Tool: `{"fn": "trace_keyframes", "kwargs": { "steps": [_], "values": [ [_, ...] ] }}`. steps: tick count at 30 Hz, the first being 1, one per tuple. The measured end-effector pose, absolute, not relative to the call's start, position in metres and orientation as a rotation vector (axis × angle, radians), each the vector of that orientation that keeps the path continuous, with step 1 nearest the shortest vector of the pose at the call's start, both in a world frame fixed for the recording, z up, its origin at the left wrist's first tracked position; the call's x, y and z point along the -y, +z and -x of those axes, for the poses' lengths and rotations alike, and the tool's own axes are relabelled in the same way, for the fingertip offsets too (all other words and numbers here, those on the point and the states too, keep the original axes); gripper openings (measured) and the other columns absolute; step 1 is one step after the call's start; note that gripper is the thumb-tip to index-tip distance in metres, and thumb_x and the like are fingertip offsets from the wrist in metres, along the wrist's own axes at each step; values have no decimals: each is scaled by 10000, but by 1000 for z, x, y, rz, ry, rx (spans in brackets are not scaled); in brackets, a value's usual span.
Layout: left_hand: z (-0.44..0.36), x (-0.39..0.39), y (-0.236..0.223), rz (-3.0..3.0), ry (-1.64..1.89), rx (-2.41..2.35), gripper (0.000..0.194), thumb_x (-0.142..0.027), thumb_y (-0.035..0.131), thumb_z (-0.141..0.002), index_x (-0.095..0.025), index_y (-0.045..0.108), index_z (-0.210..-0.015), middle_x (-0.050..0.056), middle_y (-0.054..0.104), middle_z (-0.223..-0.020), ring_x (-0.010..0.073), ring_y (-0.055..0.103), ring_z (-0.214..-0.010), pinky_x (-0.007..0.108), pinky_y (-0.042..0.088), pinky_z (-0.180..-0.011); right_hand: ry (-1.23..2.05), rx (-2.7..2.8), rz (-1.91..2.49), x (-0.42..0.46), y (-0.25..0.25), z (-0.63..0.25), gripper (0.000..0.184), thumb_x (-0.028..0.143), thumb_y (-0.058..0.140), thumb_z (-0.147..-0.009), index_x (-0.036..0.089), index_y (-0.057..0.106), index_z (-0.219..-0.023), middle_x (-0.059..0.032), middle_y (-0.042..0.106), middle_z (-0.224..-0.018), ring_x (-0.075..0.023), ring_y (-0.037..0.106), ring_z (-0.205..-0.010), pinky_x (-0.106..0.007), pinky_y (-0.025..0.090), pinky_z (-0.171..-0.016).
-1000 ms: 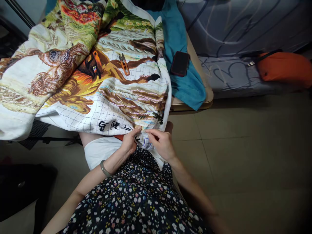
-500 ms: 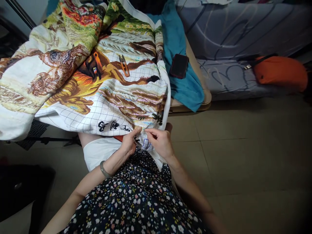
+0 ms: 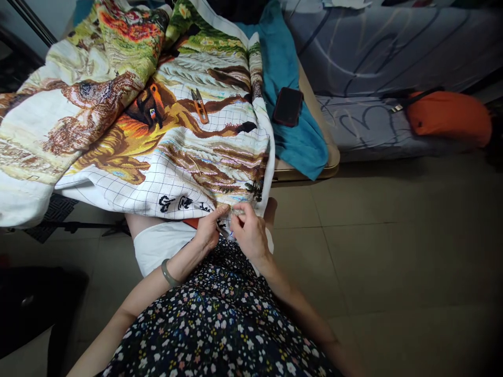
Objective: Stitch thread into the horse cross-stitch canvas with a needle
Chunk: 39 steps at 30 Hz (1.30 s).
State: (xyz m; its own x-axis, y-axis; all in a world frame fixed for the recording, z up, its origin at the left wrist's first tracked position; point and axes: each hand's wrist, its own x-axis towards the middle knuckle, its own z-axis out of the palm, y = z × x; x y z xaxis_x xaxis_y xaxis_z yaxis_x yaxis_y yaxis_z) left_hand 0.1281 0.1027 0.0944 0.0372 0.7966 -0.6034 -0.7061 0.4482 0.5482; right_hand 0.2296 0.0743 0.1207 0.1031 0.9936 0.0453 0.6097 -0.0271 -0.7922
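A large cross-stitch canvas with a horse picture and a grid lies over a table and hangs down to my lap. My left hand pinches its lower edge, thumb on top. My right hand is closed in a pinch right beside it on the same edge; a needle or thread between its fingers is too small to make out. The two hands nearly touch. A green bangle sits on my left wrist.
Orange-handled thread snips lie on the canvas. A dark phone rests on a teal cloth on the table's right end. Behind are a grey patterned bed and an orange bag. Tiled floor spreads right.
My right hand has moved left and slightly up, closing in on my left hand at the fabric edge. The left hand has held its grip.
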Motion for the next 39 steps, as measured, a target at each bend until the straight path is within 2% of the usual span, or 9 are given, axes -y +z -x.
{"fn": "trace_keyframes", "kwargs": {
  "steps": [3, 7, 18, 23, 26, 30, 33, 36, 39],
  "values": [
    [-127, -105, 93, -114, 1142, -1022, 294, -245, 879, -484, -131, 672, -659, 0, 652, -641, 117, 581, -609, 267, 449, -673, 875, 1473, 1686, -73, 115, -229, 118, 260, 510, -880, 193, 607, -879, -8, 655, -624, -146, 602, -526, -243, 448, -545],
    [-127, -107, 94, -105, 1131, -1040, 316, -240, 887, -448, -119, 655, -626, -19, 615, -594, 94, 538, -579, 252, 423, -636, 993, 1334, 1616, -75, 108, -229, 159, 306, 573, -836, 189, 590, -729, -24, 663, -669, -146, 608, -572, -240, 466, -552],
    [-130, -109, 93, -97, 1148, -1098, 302, -236, 861, -443, -117, 648, -622, -5, 619, -609, 100, 535, -577, 259, 411, -628, 910, 1300, 1576, -74, 99, -225, 133, 271, 578, -814, 189, 607, -714, -25, 658, -669, -159, 613, -618, -257, 489, -575],
    [-129, -109, 93, -97, 1144, -1091, 313, -248, 869, -438, -126, 632, -600, -15, 597, -574, 97, 520, -553, 253, 399, -595, 948, 1213, 1576, -75, 98, -223, 138, 291, 600, -807, 182, 617, -725, -14, 639, -616, -149, 597, -538, -260, 489, -533],
    [-128, -107, 92, -117, 1119, -1046, 311, -262, 878, -452, -127, 643, -604, -10, 608, -579, 98, 512, -540, 256, 389, -576, 1014, 1053, 1566, -78, 101, -223, 143, 316, 640, -784, 185, 587, -806, 0, 641, -630, -144, 600, -497, -258, 498, -498],
    [-128, -105, 91, -124, 1133, -979, 297, -264, 885, -482, -128, 679, -648, 9, 663, -645, 116, 570, -599, 267, 432, -651, 994, 1147, 1540, -85, 108, -223, 176, 315, 593, -834, 198, 566, -963, -3, 668, -701, -155, 647, -548, -271, 527, -544],
    [-127, -103, 89, -132, 1133, -964, 312, -289, 891, -492, -125, 710, -688, 29, 700, -696, 139, 615, -651, 283, 467, -726, 879, 1353, 1587, -91, 112, -219, 93, 286, 527, -879, 205, 571, -885, -6, 653, -666, -158, 652, -565, -278, 516, -577],
    [-126, -103, 88, -142, 1142, -961, 337, -292, 896, -489, -123, 729, -728, 47, 731, -752, 167, 654, -726, 303, 489, -818, 873, 1354, 1610, -97, 126, -232, 126, 286, 528, -880, 211, 538, -780, 9, 630, -612, -134, 609, -490, -254, 472, -506],
    [-127, -104, 87, -124, 1186, -950, 360, -259, 895, -501, -134, 735, -798, 66, 756, -859, 214, 686, -918, 337, 471, -960, 852, 1036, 1447, -95, 155, -286, 155, 380, 559, -889, 231, 532, -858, -5, 686, -748, -111, 570, -453, -228, 417, -406]
  ]
}}
